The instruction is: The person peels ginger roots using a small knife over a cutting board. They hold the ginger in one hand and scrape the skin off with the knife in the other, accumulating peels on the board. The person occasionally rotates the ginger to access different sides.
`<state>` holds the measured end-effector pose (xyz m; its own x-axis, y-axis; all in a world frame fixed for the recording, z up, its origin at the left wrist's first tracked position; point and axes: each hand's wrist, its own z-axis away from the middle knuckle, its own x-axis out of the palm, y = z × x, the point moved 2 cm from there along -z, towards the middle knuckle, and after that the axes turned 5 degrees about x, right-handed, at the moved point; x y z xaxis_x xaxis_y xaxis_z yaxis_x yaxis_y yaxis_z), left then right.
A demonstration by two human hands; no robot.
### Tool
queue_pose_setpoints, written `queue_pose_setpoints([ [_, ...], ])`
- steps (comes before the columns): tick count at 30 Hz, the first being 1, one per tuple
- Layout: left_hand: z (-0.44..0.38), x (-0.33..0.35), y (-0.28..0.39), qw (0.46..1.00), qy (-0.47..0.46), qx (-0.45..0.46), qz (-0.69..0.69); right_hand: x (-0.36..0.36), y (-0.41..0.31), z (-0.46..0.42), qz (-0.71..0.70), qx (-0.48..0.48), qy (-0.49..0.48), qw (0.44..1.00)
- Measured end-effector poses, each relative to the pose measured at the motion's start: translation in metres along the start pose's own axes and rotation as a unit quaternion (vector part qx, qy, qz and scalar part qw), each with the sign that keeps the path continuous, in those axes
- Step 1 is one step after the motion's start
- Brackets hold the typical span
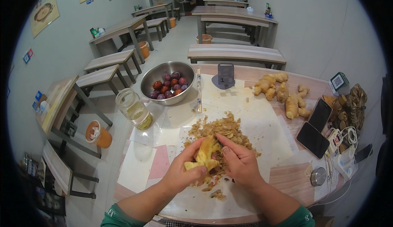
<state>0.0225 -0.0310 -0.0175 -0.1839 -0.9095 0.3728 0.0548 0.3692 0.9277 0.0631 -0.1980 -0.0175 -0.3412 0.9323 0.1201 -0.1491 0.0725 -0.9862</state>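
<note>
A mostly peeled, yellow piece of ginger root (pixel 206 153) is gripped in my left hand (pixel 187 165), between thumb and fingers. Close beside its upper right side, my right hand (pixel 241 159) is curled with the thumb pressed to the index finger. A small dark edge shows near those fingertips, but most of what it belongs to is hidden. Under and beyond both hands, a heap of brown ginger peelings (pixel 225 127) lies on paper sheets. Several unpeeled ginger roots (pixel 291 104) rest at the table's back right.
A steel bowl of plums (pixel 184 96), a glass jar with liquid (pixel 135 110), wrapped chopsticks (pixel 199 92) and a grey phone stand (pixel 225 76) stand or lie beyond my hands. At right are phones (pixel 313 140), a power strip (pixel 344 165) with cables and a round metal lid (pixel 318 176).
</note>
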Motion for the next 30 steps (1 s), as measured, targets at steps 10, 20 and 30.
queue_pose_setpoints([
  [10,-0.003,0.004,0.014,0.993,0.006,-0.042,0.109,-0.023,-0.013,-0.005,-0.001,0.065,0.069,0.995],
  [20,0.000,-0.003,0.013,0.995,-0.022,0.030,-0.087,-0.033,-0.023,-0.004,0.302,-0.103,-0.024,0.947],
  [30,-0.001,0.001,0.012,0.990,-0.013,0.009,-0.142,-0.004,-0.007,0.007,0.012,0.035,-0.159,0.987],
])
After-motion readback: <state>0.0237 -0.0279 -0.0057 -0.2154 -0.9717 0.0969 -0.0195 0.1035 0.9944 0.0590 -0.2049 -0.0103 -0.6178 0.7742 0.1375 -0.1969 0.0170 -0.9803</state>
